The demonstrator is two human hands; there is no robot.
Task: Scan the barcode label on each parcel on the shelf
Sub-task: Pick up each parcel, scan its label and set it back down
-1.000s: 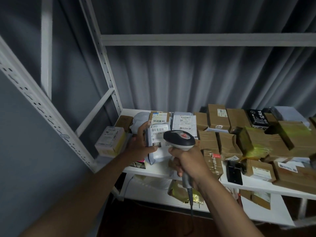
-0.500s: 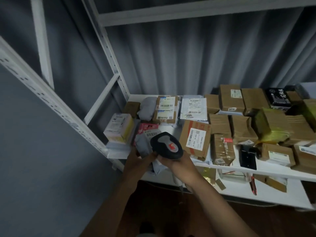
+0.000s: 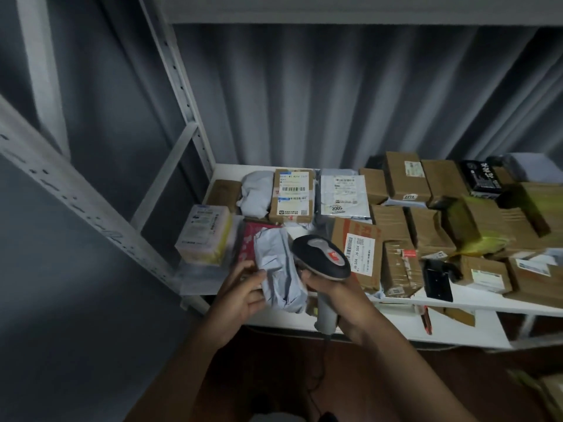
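Observation:
My left hand [image 3: 243,287] grips a crumpled grey plastic mailer [image 3: 278,269], lifted off the front left of the white shelf [image 3: 475,307]. No label shows on its visible side. Just to its right, my right hand [image 3: 330,289] holds the handle of a black and grey barcode scanner [image 3: 321,257], whose head points toward the shelf. Behind the mailer lie a red parcel [image 3: 248,239], a brown box with a white barcode label [image 3: 358,254], a taped box with barcodes [image 3: 294,194] and a white mailer marked 2005 [image 3: 344,194].
Several brown cardboard boxes [image 3: 429,226] cover the shelf to the right, with a black device [image 3: 437,280] near the front edge. A yellow-sided box [image 3: 204,236] sits at the far left. White perforated uprights [image 3: 76,202] frame the left side; a lower shelf [image 3: 475,330] holds more items.
The grey mailer has come off the shelf and turned, so its label no longer faces me. The scanner has dropped lower beside it. My view has tilted down.

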